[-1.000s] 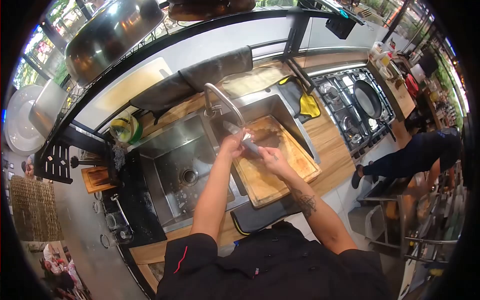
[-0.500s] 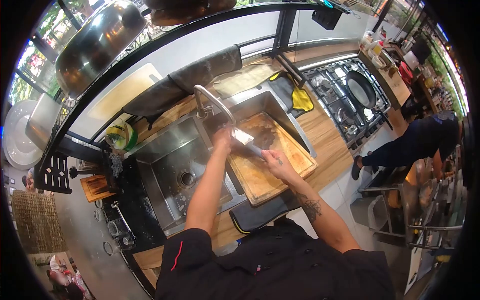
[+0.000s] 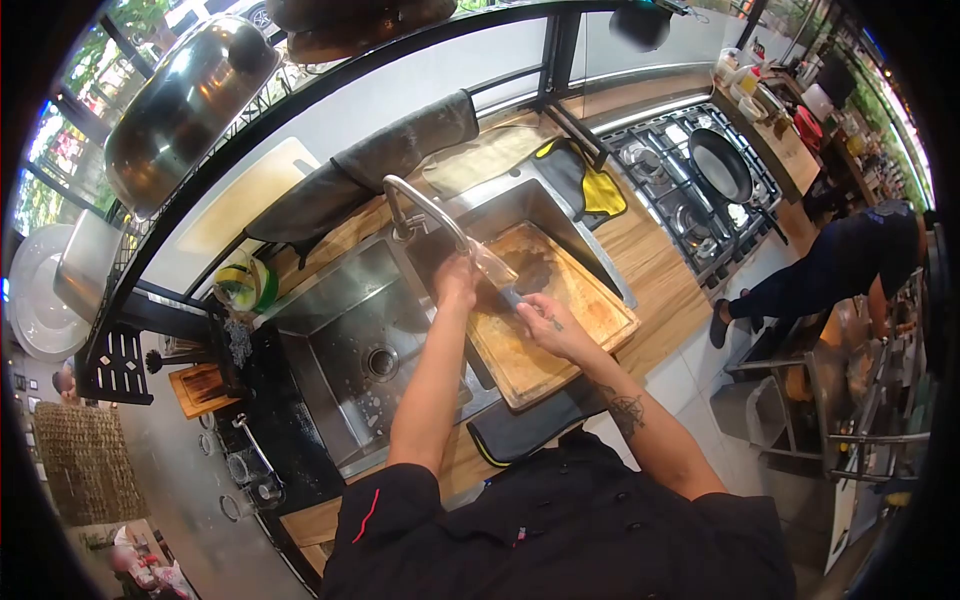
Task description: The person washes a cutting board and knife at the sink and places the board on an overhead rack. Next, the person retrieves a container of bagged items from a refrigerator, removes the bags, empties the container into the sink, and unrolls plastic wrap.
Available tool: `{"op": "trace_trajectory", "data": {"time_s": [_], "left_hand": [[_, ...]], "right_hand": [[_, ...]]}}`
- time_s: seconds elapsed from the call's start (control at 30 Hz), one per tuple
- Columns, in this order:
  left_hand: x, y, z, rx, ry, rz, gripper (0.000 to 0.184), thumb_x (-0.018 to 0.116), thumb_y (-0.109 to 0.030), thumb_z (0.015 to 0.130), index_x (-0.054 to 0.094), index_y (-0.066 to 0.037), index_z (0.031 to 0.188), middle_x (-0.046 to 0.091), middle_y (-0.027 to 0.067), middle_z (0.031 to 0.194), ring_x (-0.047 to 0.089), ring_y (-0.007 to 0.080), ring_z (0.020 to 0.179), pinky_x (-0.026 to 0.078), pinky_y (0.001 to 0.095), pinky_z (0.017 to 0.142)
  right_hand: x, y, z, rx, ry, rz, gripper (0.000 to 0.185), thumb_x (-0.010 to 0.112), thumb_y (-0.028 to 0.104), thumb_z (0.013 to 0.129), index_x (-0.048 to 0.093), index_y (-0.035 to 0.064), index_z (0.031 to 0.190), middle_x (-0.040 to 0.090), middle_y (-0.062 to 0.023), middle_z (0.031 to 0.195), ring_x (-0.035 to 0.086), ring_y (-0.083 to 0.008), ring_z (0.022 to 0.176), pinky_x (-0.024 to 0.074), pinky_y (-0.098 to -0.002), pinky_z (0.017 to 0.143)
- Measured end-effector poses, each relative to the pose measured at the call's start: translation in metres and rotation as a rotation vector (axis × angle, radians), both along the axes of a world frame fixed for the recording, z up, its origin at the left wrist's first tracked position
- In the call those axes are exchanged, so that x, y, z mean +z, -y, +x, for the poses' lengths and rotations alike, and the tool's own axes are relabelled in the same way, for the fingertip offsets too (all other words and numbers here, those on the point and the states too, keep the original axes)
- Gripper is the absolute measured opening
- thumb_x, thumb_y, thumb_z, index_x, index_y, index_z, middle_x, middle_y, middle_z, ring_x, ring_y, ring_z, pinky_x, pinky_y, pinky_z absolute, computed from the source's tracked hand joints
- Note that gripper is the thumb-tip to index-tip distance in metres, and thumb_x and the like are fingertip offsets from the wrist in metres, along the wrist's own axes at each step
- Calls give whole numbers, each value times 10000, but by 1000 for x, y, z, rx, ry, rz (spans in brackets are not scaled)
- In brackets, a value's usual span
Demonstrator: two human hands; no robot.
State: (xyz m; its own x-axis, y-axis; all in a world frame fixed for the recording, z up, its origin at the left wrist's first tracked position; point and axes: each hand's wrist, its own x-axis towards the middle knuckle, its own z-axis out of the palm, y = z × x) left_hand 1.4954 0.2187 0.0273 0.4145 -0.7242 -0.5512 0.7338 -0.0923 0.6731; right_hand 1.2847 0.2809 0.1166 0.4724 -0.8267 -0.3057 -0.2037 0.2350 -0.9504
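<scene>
My right hand (image 3: 541, 318) is closed round the grey handle of a knife-like tool (image 3: 498, 272), whose blade points up and left beneath the curved faucet (image 3: 438, 212). Close to the blade's far end and the faucet's mouth is my left hand (image 3: 456, 277); its fingers are blurred, and what they hold cannot be made out. A wet, stained wooden board (image 3: 590, 318) lies tilted across the right sink basin (image 3: 575, 225), below both hands.
To the left is the other sink basin (image 3: 345, 340). A black pan (image 3: 720, 165) sits on the stove (image 3: 650, 165) at the right. Yellow-black cloth (image 3: 600, 192) lies behind the board. A person (image 3: 840, 260) bends at the far right; metal bowls (image 3: 185, 110) hang upper left.
The tool's blade has turned and now shows as a pale, see-through-looking strip under the faucet. My left hand has shifted slightly along it. The camera view has tilted a little.
</scene>
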Motion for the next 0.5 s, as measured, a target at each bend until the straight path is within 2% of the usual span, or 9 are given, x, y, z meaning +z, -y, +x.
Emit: {"op": "trace_trajectory", "data": {"time_s": [0.03, 0.1, 0.13, 0.2, 0.3, 0.33, 0.43, 0.47, 0.5], "left_hand": [[-3, -8, -1, -178, 51, -52, 196, 757, -171, 904, 662, -45, 1020, 663, 35, 865, 652, 151, 770, 542, 276, 635], [45, -28, -24, -391, -68, -25, 202, 783, -171, 880, 663, -56, 994, 670, 43, 862, 648, 150, 719, 528, 284, 593], [49, -31, -23, -394, -65, -22, 202, 783, -171, 880, 663, -56, 994, 670, 43, 862, 648, 150, 719, 528, 284, 593], [50, -34, -15, -567, -42, -12, 224, 807, -197, 860, 671, -62, 976, 680, 48, 837, 645, 147, 675, 506, 284, 559], [48, -31, -1, -593, 91, 66, 259, 800, -274, 871, 679, -60, 952, 680, 48, 794, 633, 148, 622, 494, 281, 537], [44, -29, -1, -557, 237, 81, 328, 763, -359, 898, 683, -43, 936, 687, 65, 786, 634, 149, 619, 498, 287, 541], [41, -31, -8, -426, 417, 36, 413, 695, -435, 938, 682, -23, 948, 692, 63, 788, 637, 143, 610, 498, 290, 539], [24, -29, -6, -418, 509, 17, 454, 618, -436, 982, 671, 14, 970, 711, 138, 838, 674, 221, 692, 538, 350, 614], [5, -26, -7, -413, 514, 14, 454, 618, -436, 982, 671, 14, 970, 711, 138, 838, 674, 221, 692, 538, 350, 614]], "right_hand": [[-10, 4, 5, -3, 4, -2, 375, 530, 336, 1028, 655, -14, 1074, 645, -56, 761, 610, -148, 682, 482, -295, 642], [-37, 8, 13, -19, -84, -303, 380, 537, 325, 1035, 648, -15, 1164, 661, -40, 872, 611, -141, 771, 491, -276, 721], [-27, 8, 14, -23, -81, -300, 380, 537, 325, 1035, 648, -15, 1164, 661, -40, 872, 611, -141, 771, 491, -276, 721], [7, 9, 17, 70, -215, -263, 398, 541, 310, 1032, 634, -31, 1215, 685, -56, 951, 613, -134, 837, 489, -290, 783], [-2, 7, 23, 58, -120, -306, 401, 545, 309, 1027, 640, -34, 1211, 698, -68, 967, 602, -126, 867, 489, -302, 804], [-6, 11, 26, 69, -116, -310, 401, 545, 309, 1027, 640, -34, 1211, 698, -68, 967, 602, -126, 867, 489, -302, 804], [-25, 13, 34, 79, -72, -285, 390, 537, 299, 1029, 648, -38, 1190, 712, -100, 979, 612, -141, 894, 494, -311, 829], [-33, 13, 37, 37, -31, -266, 395, 530, 313, 1022, 657, -37, 1152, 707, -141, 942, 641, -195, 869, 498, -339, 804], [-35, 13, 41, -4, 11, -251, 403, 523, 327, 1015, 667, -36, 1114, 702, -183, 905, 671, -249, 845, 502, -367, 780]]}}
